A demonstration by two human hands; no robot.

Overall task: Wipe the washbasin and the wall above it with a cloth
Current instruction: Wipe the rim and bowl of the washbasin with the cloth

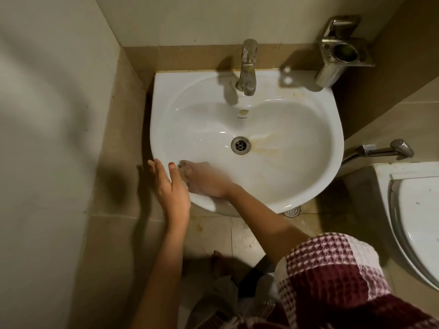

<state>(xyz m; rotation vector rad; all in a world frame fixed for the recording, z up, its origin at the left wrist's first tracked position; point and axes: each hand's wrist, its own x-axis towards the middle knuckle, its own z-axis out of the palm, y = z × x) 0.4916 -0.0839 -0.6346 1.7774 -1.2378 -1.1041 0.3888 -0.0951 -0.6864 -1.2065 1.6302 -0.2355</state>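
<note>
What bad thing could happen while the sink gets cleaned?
1. The brown stain lies right of the drain, while the right hand is at the front left of the washbasin, so it might get missed.
2. The metal holder sticks out from the wall over the back right corner; wiping the wall there could mean bumping it.

- The bowl of the white oval ceramic washbasin [297, 176] lies open across its middle and right side, around the round steel drain [240, 145].
- A tall chrome tap [247, 67] stands mid back rim, overhanging the bowl.
- A steel wall-mounted tumbler holder [342, 53] juts over the back right corner.
- The pale left wall [59, 115] hugs the basin's left rim; only a narrow dark gap remains.
- The left hand [171, 188] and the blurred right hand [206, 181] crowd the front left rim.
- A white toilet [415, 210] stands near on the right.
</note>
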